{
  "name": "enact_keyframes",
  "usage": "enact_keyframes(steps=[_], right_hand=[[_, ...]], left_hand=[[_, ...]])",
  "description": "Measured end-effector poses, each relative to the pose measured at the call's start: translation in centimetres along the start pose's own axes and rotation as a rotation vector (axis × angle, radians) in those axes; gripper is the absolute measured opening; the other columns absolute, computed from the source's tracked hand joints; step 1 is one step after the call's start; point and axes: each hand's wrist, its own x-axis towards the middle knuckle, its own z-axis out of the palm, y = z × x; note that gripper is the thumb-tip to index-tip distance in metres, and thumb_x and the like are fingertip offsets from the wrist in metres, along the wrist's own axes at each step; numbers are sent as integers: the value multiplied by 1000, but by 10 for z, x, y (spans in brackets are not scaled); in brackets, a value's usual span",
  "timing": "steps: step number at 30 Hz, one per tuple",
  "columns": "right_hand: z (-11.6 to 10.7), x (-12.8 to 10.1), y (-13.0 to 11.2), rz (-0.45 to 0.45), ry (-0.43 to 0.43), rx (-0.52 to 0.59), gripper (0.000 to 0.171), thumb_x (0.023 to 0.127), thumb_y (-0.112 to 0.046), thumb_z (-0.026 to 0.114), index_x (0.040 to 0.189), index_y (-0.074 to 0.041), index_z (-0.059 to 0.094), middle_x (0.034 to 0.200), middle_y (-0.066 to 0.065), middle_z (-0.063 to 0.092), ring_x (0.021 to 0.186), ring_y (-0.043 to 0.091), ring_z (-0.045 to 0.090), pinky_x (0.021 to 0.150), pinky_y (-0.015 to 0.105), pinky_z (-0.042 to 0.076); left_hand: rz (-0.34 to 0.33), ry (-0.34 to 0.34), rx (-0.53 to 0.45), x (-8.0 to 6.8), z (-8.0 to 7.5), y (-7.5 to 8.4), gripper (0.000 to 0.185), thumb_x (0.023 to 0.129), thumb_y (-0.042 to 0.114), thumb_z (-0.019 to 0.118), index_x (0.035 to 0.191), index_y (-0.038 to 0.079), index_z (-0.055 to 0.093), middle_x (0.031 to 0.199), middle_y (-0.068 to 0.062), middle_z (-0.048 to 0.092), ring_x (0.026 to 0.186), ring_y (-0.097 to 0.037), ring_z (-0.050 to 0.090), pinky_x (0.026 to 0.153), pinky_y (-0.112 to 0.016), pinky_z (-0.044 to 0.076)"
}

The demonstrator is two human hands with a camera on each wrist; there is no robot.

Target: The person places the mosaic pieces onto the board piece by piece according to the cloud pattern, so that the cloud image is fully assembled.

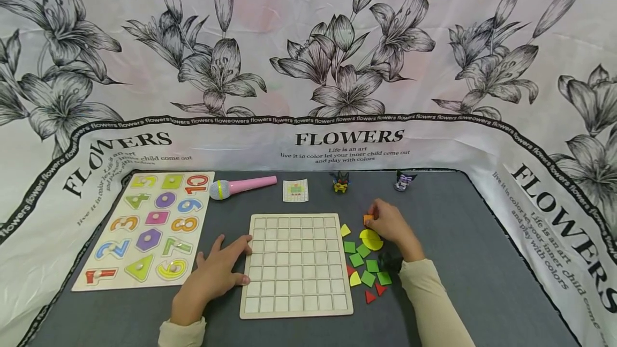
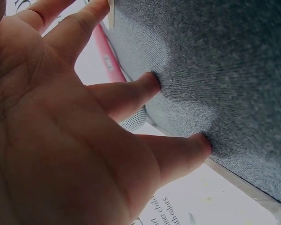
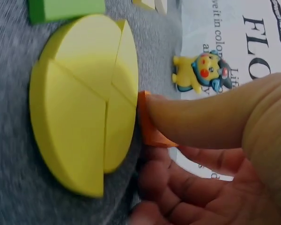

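A grey tabletop [image 1: 482, 283] carries a number-and-shape puzzle board [image 1: 147, 229] at the left and a blank wooden grid board [image 1: 296, 264] in the middle. The left hand [image 1: 212, 272] lies flat with fingers spread, fingertips on the grid board's left edge and holding nothing. To the right of the grid lies a scatter of green, yellow and red tiles [image 1: 366, 272], with a yellow disc of wedge pieces [image 1: 371, 240] at its top. Just beyond the disc, the right hand [image 1: 390, 224] pinches a small orange tile [image 1: 368, 219].

To do this well, I judge the pinch should stay firm on the tile's edges, and the left hand should keep the grid from sliding.

The right wrist view shows the thumb [image 3: 201, 117] pressed on the orange tile [image 3: 152, 129] right beside the disc [image 3: 84, 98], and a small figurine [image 3: 201, 70] behind; the head view alone shows the pink toy microphone [image 1: 241, 186] and pattern card [image 1: 295, 190].
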Motion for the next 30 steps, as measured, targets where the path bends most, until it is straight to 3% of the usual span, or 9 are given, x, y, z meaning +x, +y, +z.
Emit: enact_keyframes(steps=[5,10,18,30], right_hand=[[11,-1,-11,-1,92,28,14,95,0,75,103,2,63,92,13,64,81,29,59,73,46,52],[24,-6,-28,-78,128,96,9,96,3,72,103,0,66,95,12,69,86,29,66,78,48,57],[45,-11,-59,-171,39,220,10,98,3,71,106,-2,69,99,7,71,88,24,69,80,44,59],[75,2,-95,-302,-87,230,10,95,3,68,101,-4,70,95,5,71,84,16,65,77,36,57]], left_hand=[[-13,-5,4,0,1,-1,48,80,14,93,117,22,64,163,-10,50,154,-61,19,104,-94,7],[-10,-4,3,0,1,-2,47,80,13,94,117,22,65,163,-9,50,154,-61,18,104,-94,6],[-24,-13,-17,0,1,-1,49,80,12,94,120,22,66,160,-11,52,155,-59,18,105,-93,4],[-39,-9,-21,0,0,0,56,79,12,94,126,21,66,158,-12,54,155,-60,17,105,-93,4]])
